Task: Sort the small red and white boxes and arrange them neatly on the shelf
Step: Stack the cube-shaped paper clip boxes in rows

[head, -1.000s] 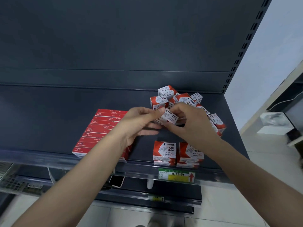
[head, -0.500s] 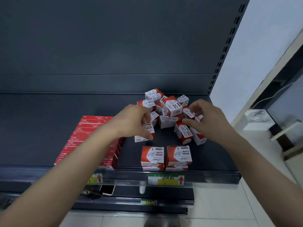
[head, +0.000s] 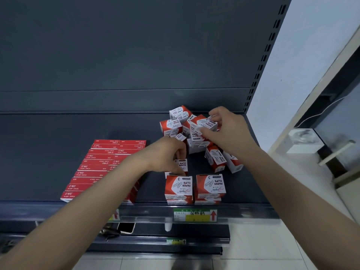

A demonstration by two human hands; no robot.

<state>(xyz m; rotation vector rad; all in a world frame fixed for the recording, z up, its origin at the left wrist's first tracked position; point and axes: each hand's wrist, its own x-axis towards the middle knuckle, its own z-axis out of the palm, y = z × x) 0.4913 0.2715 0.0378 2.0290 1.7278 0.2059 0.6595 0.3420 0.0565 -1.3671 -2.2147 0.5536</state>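
Note:
Two red and white paper clip boxes [head: 178, 189] [head: 210, 188] stand side by side at the front edge of the dark shelf [head: 48, 145]. My left hand [head: 167, 154] is shut on another paper clip box [head: 182, 165] and holds it just behind the left front box. A loose heap of paper clip boxes [head: 171, 125] lies at the back right. My right hand [head: 228, 129] grips the top box [head: 204, 123] of that heap. Two more boxes [head: 216, 158] lie tilted to the right of the heap.
Flat red staple boxes [head: 97, 162] lie in neat rows on the left of the shelf. A price label strip [head: 194, 214] runs along the front rail. A phone [head: 126, 228] lies on the lower shelf. The upright post [head: 259, 71] and a wall bound the right.
My left hand has carried its box down and forward to just behind the front row. My right hand has moved back onto the heap and closed on its top box.

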